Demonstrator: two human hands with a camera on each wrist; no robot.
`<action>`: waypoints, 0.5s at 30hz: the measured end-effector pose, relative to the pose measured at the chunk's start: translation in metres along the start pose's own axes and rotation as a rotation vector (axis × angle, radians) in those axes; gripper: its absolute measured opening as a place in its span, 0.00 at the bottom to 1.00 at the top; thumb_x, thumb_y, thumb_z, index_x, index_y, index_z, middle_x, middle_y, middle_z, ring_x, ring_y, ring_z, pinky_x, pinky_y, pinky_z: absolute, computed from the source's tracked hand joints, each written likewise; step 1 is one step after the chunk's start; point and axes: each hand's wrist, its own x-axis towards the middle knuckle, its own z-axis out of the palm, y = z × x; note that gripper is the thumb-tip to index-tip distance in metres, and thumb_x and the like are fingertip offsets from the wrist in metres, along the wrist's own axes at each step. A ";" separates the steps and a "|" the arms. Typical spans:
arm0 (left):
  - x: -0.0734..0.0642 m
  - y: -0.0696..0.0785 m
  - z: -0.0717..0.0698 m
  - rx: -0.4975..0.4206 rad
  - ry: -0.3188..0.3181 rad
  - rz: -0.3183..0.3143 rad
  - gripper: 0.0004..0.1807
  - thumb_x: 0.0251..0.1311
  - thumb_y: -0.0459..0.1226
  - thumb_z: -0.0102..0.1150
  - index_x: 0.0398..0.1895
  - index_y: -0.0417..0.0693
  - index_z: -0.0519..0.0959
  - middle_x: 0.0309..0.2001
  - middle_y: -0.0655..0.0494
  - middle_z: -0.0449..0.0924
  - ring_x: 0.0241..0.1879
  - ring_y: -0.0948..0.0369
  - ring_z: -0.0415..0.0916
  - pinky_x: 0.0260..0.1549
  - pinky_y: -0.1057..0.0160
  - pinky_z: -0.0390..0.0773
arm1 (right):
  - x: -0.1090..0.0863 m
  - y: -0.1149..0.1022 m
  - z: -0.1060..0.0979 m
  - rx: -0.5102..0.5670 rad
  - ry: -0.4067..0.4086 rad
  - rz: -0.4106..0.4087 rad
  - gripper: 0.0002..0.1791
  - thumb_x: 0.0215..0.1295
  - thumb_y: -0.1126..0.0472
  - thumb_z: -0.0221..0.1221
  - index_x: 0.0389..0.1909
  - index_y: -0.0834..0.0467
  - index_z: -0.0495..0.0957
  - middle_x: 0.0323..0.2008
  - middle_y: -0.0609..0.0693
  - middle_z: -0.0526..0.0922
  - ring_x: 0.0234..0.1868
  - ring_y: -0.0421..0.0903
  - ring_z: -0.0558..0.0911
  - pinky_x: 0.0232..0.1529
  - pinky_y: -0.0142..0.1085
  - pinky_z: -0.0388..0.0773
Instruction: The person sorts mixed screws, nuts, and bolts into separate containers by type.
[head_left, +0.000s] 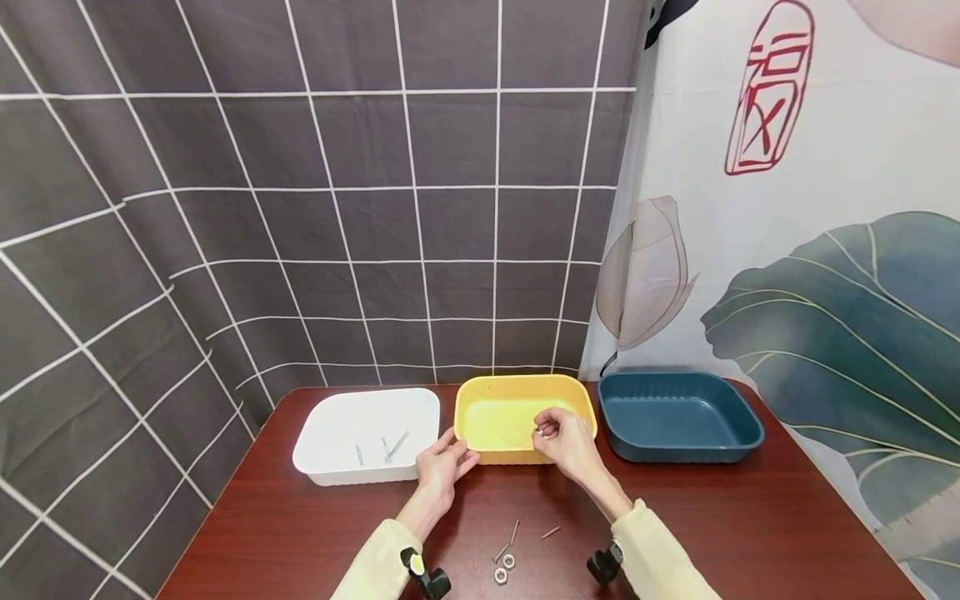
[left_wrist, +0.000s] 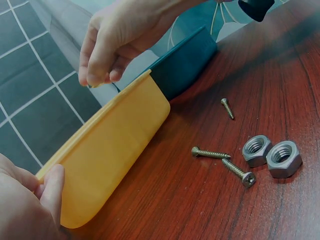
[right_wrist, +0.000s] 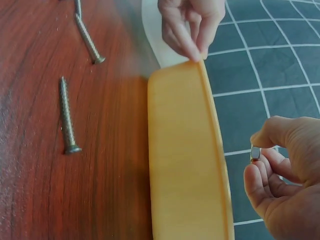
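Note:
My left hand (head_left: pixel 442 468) pinches the left front rim of a yellow tray (head_left: pixel 506 457) between thumb and fingers. Over the right part of that tray, my right hand (head_left: pixel 570 447) holds a small metal nut (right_wrist: pixel 255 153) between thumb and fingertips; the right wrist view shows it edge-on, above the rim. On the table in front of the tray lie two hex nuts, one (left_wrist: pixel 284 159) touching or nearly touching the other (left_wrist: pixel 257 150). Beside them are three screws: one (left_wrist: pixel 239 172), a second (left_wrist: pixel 212 153) near its tip, and a third (left_wrist: pixel 228 108) farther off.
A white tray (head_left: pixel 360 478) with several screws (head_left: pixel 393 447) inside stands left of the yellow one. To the right is a dark blue tray (head_left: pixel 678 455). All three trays stand along the back of the reddish-brown table (head_left: pixel 300 542), before a grey gridded curtain (head_left: pixel 450 225).

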 end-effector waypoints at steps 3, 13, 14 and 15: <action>0.000 0.000 0.000 0.003 -0.005 0.003 0.28 0.66 0.19 0.52 0.68 0.21 0.62 0.26 0.50 0.75 0.23 0.62 0.81 0.35 0.64 0.89 | 0.004 0.004 0.003 -0.053 0.023 -0.019 0.06 0.48 0.73 0.66 0.28 0.65 0.82 0.22 0.45 0.81 0.24 0.40 0.79 0.29 0.31 0.82; -0.001 0.000 0.000 0.010 -0.009 0.007 0.28 0.66 0.19 0.53 0.68 0.21 0.62 0.25 0.50 0.75 0.23 0.63 0.81 0.35 0.64 0.89 | 0.012 0.015 0.007 -0.096 0.035 -0.021 0.06 0.46 0.73 0.66 0.27 0.64 0.82 0.22 0.46 0.81 0.26 0.43 0.79 0.28 0.34 0.81; -0.001 0.000 0.000 0.010 -0.008 0.007 0.28 0.66 0.19 0.53 0.68 0.21 0.62 0.25 0.50 0.75 0.23 0.63 0.81 0.35 0.64 0.89 | 0.013 0.016 0.007 -0.097 0.032 -0.015 0.06 0.46 0.74 0.67 0.27 0.65 0.82 0.22 0.46 0.81 0.26 0.43 0.79 0.28 0.34 0.81; -0.001 0.000 0.000 0.011 -0.007 0.006 0.28 0.66 0.19 0.53 0.68 0.22 0.62 0.25 0.50 0.75 0.23 0.63 0.81 0.35 0.64 0.89 | 0.013 0.017 0.008 -0.099 0.030 -0.008 0.06 0.47 0.74 0.67 0.27 0.65 0.82 0.22 0.46 0.81 0.26 0.43 0.79 0.28 0.33 0.82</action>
